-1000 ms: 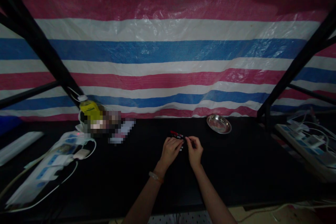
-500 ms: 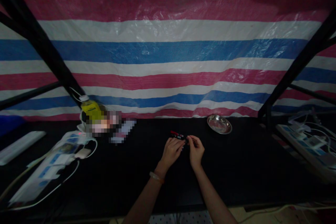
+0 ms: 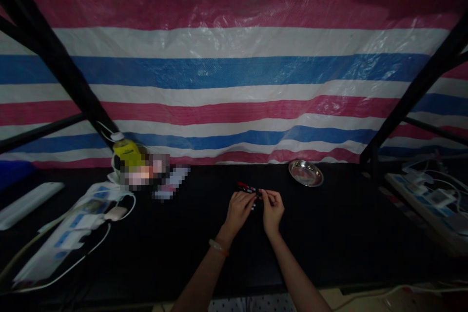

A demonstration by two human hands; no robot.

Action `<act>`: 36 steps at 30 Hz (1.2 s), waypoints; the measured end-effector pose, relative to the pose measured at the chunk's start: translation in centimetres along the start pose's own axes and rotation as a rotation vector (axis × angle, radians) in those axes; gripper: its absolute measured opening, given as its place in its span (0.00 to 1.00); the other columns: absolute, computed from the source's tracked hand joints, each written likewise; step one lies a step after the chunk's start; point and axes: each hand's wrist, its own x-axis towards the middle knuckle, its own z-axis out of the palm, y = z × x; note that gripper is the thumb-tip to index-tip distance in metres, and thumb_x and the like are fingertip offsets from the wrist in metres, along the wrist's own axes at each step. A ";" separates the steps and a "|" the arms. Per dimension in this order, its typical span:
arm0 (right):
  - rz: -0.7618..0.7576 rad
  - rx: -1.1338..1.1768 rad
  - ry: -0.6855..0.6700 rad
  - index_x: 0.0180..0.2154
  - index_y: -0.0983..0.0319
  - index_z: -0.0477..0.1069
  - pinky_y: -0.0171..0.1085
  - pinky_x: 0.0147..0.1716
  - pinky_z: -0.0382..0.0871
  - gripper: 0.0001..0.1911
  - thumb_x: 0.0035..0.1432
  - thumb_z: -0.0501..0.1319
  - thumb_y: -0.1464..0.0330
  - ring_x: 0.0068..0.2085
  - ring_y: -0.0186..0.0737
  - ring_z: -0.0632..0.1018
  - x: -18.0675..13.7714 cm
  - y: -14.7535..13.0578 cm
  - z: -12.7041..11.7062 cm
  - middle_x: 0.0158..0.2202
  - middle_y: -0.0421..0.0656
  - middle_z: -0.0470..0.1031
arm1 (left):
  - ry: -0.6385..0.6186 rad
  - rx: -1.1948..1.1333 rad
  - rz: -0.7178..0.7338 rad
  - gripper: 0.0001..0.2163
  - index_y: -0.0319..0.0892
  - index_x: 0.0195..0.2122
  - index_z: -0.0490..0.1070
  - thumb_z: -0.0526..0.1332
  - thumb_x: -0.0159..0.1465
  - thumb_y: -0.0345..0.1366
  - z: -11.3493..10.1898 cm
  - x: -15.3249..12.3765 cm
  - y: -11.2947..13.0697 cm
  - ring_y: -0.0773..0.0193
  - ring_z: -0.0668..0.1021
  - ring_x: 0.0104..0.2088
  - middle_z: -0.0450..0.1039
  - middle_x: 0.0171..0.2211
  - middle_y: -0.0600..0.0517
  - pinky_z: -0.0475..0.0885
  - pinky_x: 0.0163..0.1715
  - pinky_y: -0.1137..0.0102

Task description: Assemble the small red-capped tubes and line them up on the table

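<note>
Both hands — left hand [image 3: 239, 208], right hand [image 3: 273, 207] — pinch a small red-and-black part [image 3: 247, 187] just above the dark desk [image 3: 329, 234], near its middle. Risk: a slackened pinch drops the part; dim light would likely hide it.

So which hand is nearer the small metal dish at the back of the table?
Right. The right hand is in front of the metal dish and to its left, not touching it. The left hand is further left again, on the far side of the right hand.
</note>
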 end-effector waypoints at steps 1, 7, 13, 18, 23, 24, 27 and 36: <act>0.005 0.007 0.006 0.32 0.64 0.67 0.38 0.34 0.71 0.15 0.50 0.63 0.58 0.31 0.38 0.77 0.1 0.0 0.0 0.30 0.45 0.76 | 0.011 0.002 -0.006 0.08 0.42 0.40 0.73 0.54 0.65 0.34 0.0 0.0 0.0 0.64 0.76 0.36 0.77 0.35 0.50 0.68 0.38 0.65; 0.034 0.037 0.010 0.32 0.64 0.66 0.37 0.32 0.71 0.15 0.51 0.63 0.59 0.29 0.37 0.76 0.2 0.6 -0.1 0.30 0.45 0.76 | 0.025 0.007 -0.037 0.08 0.43 0.39 0.73 0.55 0.64 0.34 0.2 0.0 -0.1 0.64 0.77 0.35 0.78 0.34 0.50 0.68 0.38 0.65; -0.025 -0.066 -0.137 0.34 0.64 0.69 0.37 0.34 0.71 0.15 0.51 0.63 0.59 0.34 0.39 0.77 -0.3 1.1 0.2 0.30 0.45 0.76 | -0.003 -0.013 -0.030 0.09 0.43 0.41 0.73 0.54 0.64 0.33 0.1 -0.1 -0.4 0.63 0.77 0.36 0.77 0.36 0.49 0.69 0.38 0.65; -0.053 -0.117 -0.191 0.37 0.64 0.69 0.38 0.35 0.70 0.15 0.51 0.62 0.61 0.33 0.39 0.77 -0.4 1.0 0.4 0.31 0.44 0.77 | 0.000 -0.052 -0.071 0.09 0.43 0.40 0.73 0.55 0.63 0.33 0.1 -0.1 -0.5 0.63 0.76 0.36 0.77 0.34 0.49 0.69 0.38 0.65; -0.077 -0.164 -0.002 0.39 0.64 0.67 0.35 0.30 0.69 0.16 0.52 0.61 0.60 0.30 0.36 0.75 0.4 1.6 0.0 0.28 0.42 0.74 | 0.114 -0.051 -0.271 0.13 0.44 0.46 0.70 0.58 0.59 0.33 -0.3 0.2 -1.2 0.63 0.77 0.36 0.76 0.37 0.50 0.68 0.43 0.62; -0.080 -0.176 0.033 0.39 0.64 0.67 0.35 0.30 0.69 0.16 0.52 0.60 0.59 0.30 0.36 0.75 0.5 1.8 -0.2 0.28 0.42 0.73 | 0.182 -0.055 -0.353 0.14 0.44 0.47 0.69 0.57 0.59 0.32 -0.5 0.2 -1.7 0.63 0.77 0.35 0.76 0.36 0.50 0.68 0.43 0.62; -0.066 -0.242 0.040 0.40 0.63 0.66 0.35 0.31 0.69 0.16 0.54 0.59 0.59 0.29 0.35 0.75 0.5 2.1 -0.5 0.30 0.42 0.73 | 0.301 -0.110 -0.559 0.15 0.41 0.49 0.67 0.53 0.60 0.30 -0.9 -0.1 -3.3 0.63 0.78 0.36 0.76 0.35 0.49 0.70 0.40 0.65; -0.081 -0.335 -0.053 0.40 0.62 0.67 0.36 0.30 0.70 0.16 0.54 0.58 0.59 0.30 0.38 0.77 0.0 2.1 -0.3 0.32 0.45 0.74 | 0.173 0.021 -0.613 0.14 0.41 0.45 0.69 0.52 0.60 0.28 -0.6 -0.7 -3.6 0.59 0.78 0.37 0.76 0.37 0.46 0.71 0.39 0.64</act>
